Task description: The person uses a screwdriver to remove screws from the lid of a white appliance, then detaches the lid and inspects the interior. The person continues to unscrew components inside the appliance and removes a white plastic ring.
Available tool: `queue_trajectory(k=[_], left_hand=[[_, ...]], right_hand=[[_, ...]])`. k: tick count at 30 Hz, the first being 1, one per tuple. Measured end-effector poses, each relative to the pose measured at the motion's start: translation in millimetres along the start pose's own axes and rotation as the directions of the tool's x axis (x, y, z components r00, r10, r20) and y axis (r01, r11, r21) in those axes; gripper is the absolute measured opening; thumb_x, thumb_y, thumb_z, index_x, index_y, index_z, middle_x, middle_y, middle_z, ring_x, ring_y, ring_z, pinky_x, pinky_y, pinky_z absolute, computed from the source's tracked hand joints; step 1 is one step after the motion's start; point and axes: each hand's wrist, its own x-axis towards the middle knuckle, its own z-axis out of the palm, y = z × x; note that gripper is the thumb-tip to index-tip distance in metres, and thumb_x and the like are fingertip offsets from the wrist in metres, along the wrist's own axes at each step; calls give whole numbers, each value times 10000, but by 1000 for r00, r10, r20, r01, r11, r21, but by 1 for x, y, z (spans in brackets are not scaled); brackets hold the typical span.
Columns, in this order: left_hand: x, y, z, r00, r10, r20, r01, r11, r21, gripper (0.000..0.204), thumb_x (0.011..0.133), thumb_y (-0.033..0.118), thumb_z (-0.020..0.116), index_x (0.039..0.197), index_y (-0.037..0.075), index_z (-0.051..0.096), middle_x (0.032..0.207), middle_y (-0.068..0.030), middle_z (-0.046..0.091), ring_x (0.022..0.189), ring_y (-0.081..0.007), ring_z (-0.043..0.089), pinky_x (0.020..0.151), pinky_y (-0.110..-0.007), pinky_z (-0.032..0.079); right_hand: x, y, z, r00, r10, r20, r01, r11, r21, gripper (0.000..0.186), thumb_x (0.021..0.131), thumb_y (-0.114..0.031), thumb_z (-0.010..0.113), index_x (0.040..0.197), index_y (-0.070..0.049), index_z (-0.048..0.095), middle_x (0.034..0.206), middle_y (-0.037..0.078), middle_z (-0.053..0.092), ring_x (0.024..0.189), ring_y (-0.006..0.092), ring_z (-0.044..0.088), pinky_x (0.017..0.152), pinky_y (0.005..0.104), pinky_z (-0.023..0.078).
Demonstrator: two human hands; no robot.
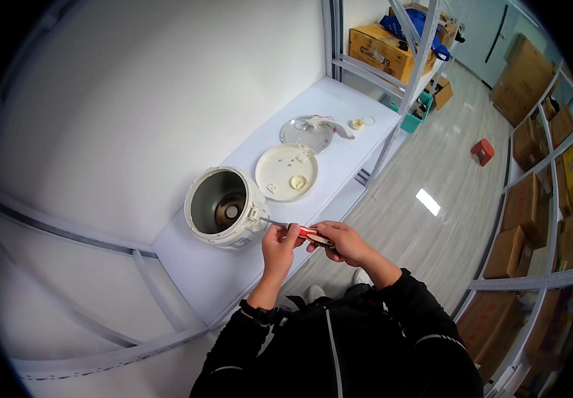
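My right hand (pixel 343 241) grips the red screwdriver (pixel 303 231) handle; my left hand (pixel 278 245) pinches its shaft, tip touching the white cooker body (pixel 223 207) at frame centre. A round lid (pixel 287 172) lies just beyond on the white shelf (pixel 193 265).

— What sort of place is this?

— A storeroom or warehouse that doubles as a repair workshop. Metal racking (pixel 552 219) along the right wall is packed with brown cardboard boxes (pixel 522 199), and more boxes (pixel 382 50) fill the shelf unit past the far end of the white surface (pixel 200 265).

— And the workshop part?

— An opened rice cooker body (pixel 225 207) lies on that surface, its loose cover plates (pixel 287 172) beside it, toward the far edge.
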Motion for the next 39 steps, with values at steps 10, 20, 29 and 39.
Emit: queue_trajectory(k=[10, 20, 29, 39], left_hand=[[1, 1, -1, 1000, -10, 3, 10, 998, -63, 240, 1010, 189, 680, 1109, -13, 596, 994, -112, 710, 785, -148, 700, 730, -291, 602], [3, 2, 1, 988, -155, 21, 156, 986, -56, 269, 1013, 224, 684, 1025, -40, 633, 918, -116, 721, 751, -158, 703, 708, -308, 601], [8, -10, -14, 975, -147, 169, 176, 968, -177, 265, 1021, 159, 655, 1189, -41, 611, 1116, -142, 705, 969, -211, 713, 902, -367, 591], [11, -8, -4, 961, -232, 150, 268, 912, -310, 245, 1020, 153, 661, 1197, -7, 604, 1136, -108, 690, 999, -208, 695, 924, -365, 574]], right_hand=[[7, 9, -2, 981, -194, 15, 191, 948, -254, 390, 1037, -310, 630, 1294, -16, 626, 1019, 67, 720, 758, 65, 577, 614, 237, 442], [6, 9, -2, 946, -320, 54, 313, 858, -407, 366, 1022, -220, 651, 1309, 6, 638, 1125, 118, 729, 1032, 190, 677, 947, 340, 528], [-4, 7, 12, 795, -592, 130, 483, 490, -726, 397, 901, -96, 730, 1291, -76, 657, 1133, 133, 714, 976, 329, 696, 843, 402, 558], [-3, 7, 9, 630, -727, 273, 440, 45, -897, 443, 816, -93, 804, 1243, -133, 692, 1105, 51, 711, 895, 298, 696, 762, 381, 577]])
